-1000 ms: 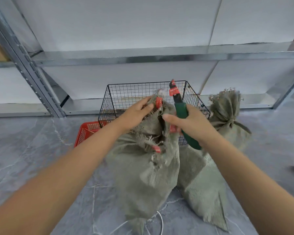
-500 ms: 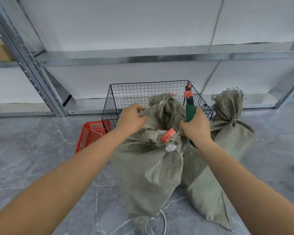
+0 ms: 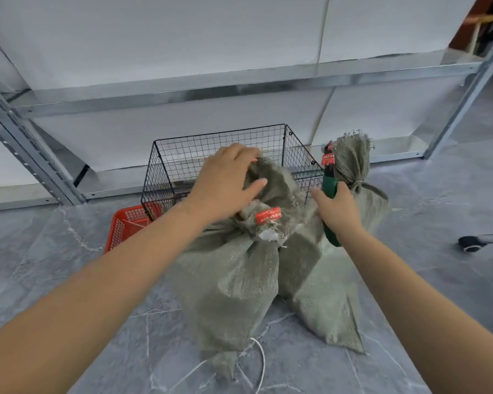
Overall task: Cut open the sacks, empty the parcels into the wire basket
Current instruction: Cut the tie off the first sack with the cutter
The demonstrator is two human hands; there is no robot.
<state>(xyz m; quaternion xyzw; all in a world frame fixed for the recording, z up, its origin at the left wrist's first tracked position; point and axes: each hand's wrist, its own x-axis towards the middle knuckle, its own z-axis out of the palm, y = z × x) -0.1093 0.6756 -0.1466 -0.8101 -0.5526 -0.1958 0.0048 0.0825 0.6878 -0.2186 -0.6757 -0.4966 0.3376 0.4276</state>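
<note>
Step in hand: getting the near sack (image 3: 234, 280) open. Left hand (image 3: 225, 183) has fingers curled over its loose top, right by the red tag (image 3: 268, 216). Right hand (image 3: 336, 211) is clamped on the cutter (image 3: 329, 182), blade up, beside the far sack (image 3: 353, 157), which is tied shut. Parcels not visible, presumably inside.

Next move likely: spread the mouth, lift and tip into the wire basket (image 3: 182, 155) just behind; the cutter hand has little spare grip.

Grey stone-look tile floor (image 3: 40, 265), white cord (image 3: 262, 359), red basket (image 3: 125, 226), metal shelving (image 3: 211, 89), white wall.
</note>
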